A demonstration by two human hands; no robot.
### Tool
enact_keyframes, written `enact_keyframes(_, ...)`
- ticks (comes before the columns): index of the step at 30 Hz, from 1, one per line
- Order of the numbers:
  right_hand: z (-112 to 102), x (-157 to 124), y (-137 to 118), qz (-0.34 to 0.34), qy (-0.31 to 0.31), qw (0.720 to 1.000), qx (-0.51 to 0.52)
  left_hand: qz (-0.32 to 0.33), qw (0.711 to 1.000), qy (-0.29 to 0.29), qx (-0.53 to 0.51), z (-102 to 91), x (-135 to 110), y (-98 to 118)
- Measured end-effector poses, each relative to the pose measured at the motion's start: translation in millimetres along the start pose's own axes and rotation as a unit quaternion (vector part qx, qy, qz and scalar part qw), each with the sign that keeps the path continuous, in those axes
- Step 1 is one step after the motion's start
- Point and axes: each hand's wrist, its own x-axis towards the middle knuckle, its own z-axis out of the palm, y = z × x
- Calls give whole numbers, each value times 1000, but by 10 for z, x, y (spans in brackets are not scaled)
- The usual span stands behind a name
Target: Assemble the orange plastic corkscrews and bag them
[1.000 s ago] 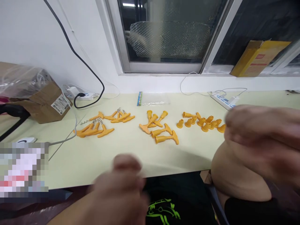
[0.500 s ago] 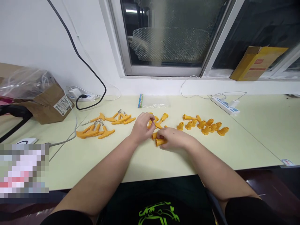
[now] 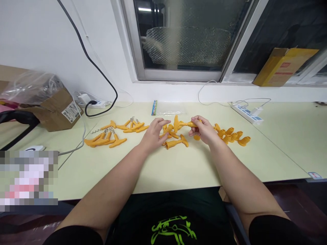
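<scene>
right hand point(image 3: 203, 131): closed around a T-handled orange plastic piece point(image 3: 184, 124), fingers and thumb wrapped on its shaft, raised just above the desk.

held piece: smooth moulded plastic, flared crossbar at the end left of the hand, narrow waisted shaft, far end hidden inside the fingers.

left hand point(image 3: 154, 134): open, palm down, fingers loosely curved just beside the held piece; contact with the middle pile of orange plastic pieces point(image 3: 171, 140) hard to make out, possibly touching.

middle pile: about 4 pieces, overlapping, partly hidden by both hands; 1 lying apart in front.

under right hand: 1 cone-shaped orange cap point(image 3: 196, 137), partly covered by the fingers.

right of hands: row of orange caps point(image 3: 231, 136), hollow-looking flared cones, some upright, some tipped over, exact count blocked by the right hand.

left of hands: 2 clusters of orange corkscrew handles point(image 3: 114, 134), T-shaped, with metal chains and spiral steel worms.

surface: pale cream-green desk point(image 3: 178, 170), smooth laminate.

back edge: white power strip point(image 3: 246, 114), clear plastic bag point(image 3: 170, 112) with a striped packet at its left end.

far left: cardboard box point(image 3: 70, 112) under crinkled plastic wrap; blurred patch point(image 3: 28, 180) unreadable.
</scene>
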Motion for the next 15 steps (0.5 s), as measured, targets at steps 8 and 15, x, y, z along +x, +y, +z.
enact_keyframes(8, 176, -55, 109, 80, -101, 991, 29, 17, 998, -4, -63, -94, 71, 84)
enact_keyframes(15, 201, -81, 168, -179, -124, 966, -142, -436, 745, -39, -503, -83, 146, 115)
